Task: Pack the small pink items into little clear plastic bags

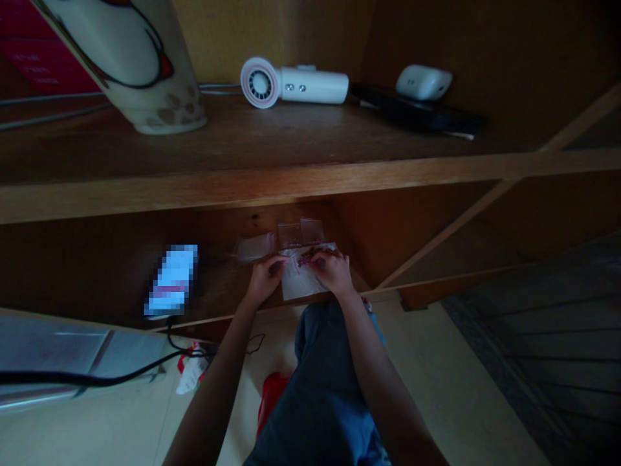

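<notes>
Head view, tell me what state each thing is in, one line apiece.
Phone: screen lit, content pixelated
Handheld fan: lying down; running or not, unclear
White case: shut, resting on black flat item
Cup: standing, top out of frame
White sheet: spread out
Clear bags: lying near the sheet
Left hand: fingers bent at the sheet, grip unclear
Right hand: fingers bent at reddish pieces, grip unclear
</notes>
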`<state>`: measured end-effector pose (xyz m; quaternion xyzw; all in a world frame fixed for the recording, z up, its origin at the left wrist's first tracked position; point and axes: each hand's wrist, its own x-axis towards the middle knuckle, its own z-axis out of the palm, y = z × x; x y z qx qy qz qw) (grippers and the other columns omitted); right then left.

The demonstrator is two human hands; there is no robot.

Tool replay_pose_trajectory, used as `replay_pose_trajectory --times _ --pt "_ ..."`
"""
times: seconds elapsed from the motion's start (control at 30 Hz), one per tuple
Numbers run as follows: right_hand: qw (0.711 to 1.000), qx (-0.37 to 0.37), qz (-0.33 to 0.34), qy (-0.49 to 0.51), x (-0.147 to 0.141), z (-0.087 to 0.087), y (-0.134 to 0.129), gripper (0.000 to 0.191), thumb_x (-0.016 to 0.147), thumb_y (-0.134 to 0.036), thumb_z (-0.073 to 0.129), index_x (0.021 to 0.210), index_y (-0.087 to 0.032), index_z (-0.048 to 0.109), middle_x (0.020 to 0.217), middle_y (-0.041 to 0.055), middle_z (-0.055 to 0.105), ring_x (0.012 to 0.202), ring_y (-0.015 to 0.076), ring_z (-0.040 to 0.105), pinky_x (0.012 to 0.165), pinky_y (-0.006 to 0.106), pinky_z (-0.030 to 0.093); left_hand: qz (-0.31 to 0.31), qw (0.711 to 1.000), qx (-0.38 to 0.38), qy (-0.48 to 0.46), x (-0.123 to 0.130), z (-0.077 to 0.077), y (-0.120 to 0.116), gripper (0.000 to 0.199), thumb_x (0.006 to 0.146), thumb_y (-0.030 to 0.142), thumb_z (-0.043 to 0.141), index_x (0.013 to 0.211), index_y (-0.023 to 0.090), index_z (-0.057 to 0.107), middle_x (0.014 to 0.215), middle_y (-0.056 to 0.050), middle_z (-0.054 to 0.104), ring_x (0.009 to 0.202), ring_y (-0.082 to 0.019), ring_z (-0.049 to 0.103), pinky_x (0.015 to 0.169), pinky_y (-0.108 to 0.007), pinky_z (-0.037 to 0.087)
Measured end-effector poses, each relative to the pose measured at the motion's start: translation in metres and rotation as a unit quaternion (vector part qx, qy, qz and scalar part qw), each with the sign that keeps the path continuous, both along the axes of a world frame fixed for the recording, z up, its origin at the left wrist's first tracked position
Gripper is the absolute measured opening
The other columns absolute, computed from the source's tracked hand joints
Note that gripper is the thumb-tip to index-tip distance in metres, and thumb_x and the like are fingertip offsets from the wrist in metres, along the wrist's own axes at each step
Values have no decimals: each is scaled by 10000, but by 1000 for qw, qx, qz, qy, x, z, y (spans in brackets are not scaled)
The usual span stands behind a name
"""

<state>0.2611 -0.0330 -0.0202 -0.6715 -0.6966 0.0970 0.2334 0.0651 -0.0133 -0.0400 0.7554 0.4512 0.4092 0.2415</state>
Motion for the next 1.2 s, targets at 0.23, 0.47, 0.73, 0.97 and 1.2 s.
replay_pose_trajectory --times 0.23,0.47,0.73,0.97,1.2 --pt "1000 -3 -9 4 2 -1 1 124 781 -271 545 835 -287 656 854 0 670 924 219 539 874 427 309 0 1000 -8 0 0 -1 0 174 810 229 505 890 192 655 872 -38 685 791 -150 631 751 -266 484" --pt "1000 -8 -25 2 4 0 1 132 777 -276 550 845 -293 662 897 -2 673 945 212 546 867 392 318 2 1000 -10 -5 -1 -3 1 177 809 224 506 898 193 656 879 -35 685 797 -149 630 751 -258 479" --pt "999 -27 -46 -9 6 3 -1 138 779 -321 555 840 -288 674 862 -6 687 882 196 583 839 354 336 6 1000 -14 0 0 -4 1 179 809 217 502 896 188 657 874 -36 684 788 -145 627 737 -251 478" --pt "998 -33 -57 -15 5 5 -1 123 760 -343 583 811 -284 678 832 -4 695 863 202 596 821 349 347 7 1000 -6 -1 -1 -4 1 176 812 220 504 894 185 655 864 -36 684 767 -140 626 720 -245 478" --pt "998 -36 -59 -14 7 5 -2 114 746 -319 586 805 -280 676 850 -8 695 850 197 600 798 333 355 3 1000 -8 -6 -1 -1 0 177 813 225 501 889 183 656 859 -37 685 764 -142 626 705 -245 477"
